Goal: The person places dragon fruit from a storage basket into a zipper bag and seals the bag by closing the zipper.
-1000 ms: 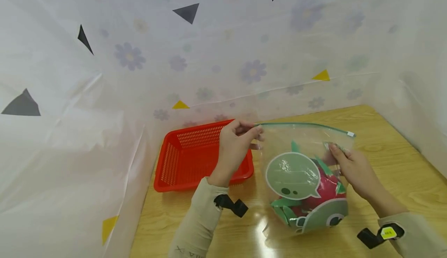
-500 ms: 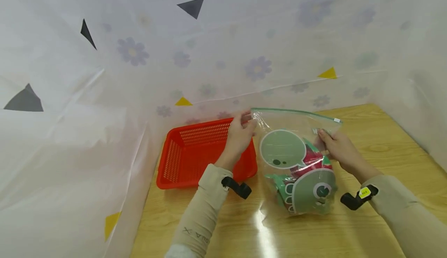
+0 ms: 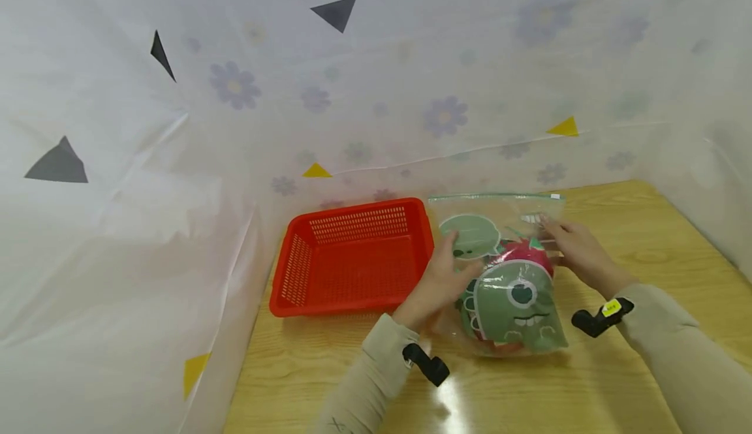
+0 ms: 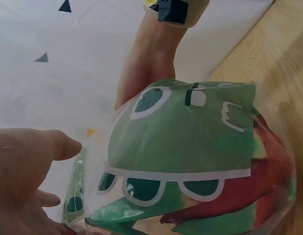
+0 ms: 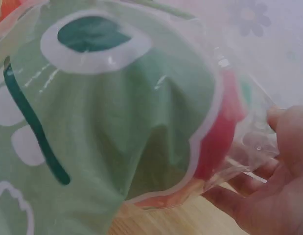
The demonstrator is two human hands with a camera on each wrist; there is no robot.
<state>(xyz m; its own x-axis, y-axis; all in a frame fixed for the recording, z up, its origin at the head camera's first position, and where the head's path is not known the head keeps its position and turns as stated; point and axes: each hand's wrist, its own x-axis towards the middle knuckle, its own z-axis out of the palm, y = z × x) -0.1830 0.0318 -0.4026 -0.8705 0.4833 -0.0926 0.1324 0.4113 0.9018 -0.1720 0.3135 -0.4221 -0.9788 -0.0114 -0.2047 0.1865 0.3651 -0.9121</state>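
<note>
A clear zip bag [image 3: 511, 303], printed with a green cartoon monster and a speech bubble, stands on the wooden table. Inside it show red things with green leaf-like tips [image 4: 229, 196]; the print hides much of them. My right hand [image 3: 581, 258] pinches the bag's right edge below the zip, thumb in front and fingers behind, as the right wrist view confirms. At the bag's left side is my left hand [image 3: 440, 287], with thumb and fingers spread; whether it touches the plastic is hard to tell. The white slider [image 3: 555, 196] sits at the zip's right end.
A red plastic basket [image 3: 337, 307] with slotted walls stands left of the bag, close to my left hand. The wooden table [image 3: 317, 375] runs under both. White sheeting [image 3: 376, 121] with flower prints and triangles rises behind and at the sides.
My left hand has let go of the bag's top left corner and come down to its left side. The bag has been lowered and its monster face turned more to the front. The right hand keeps its hold.
</note>
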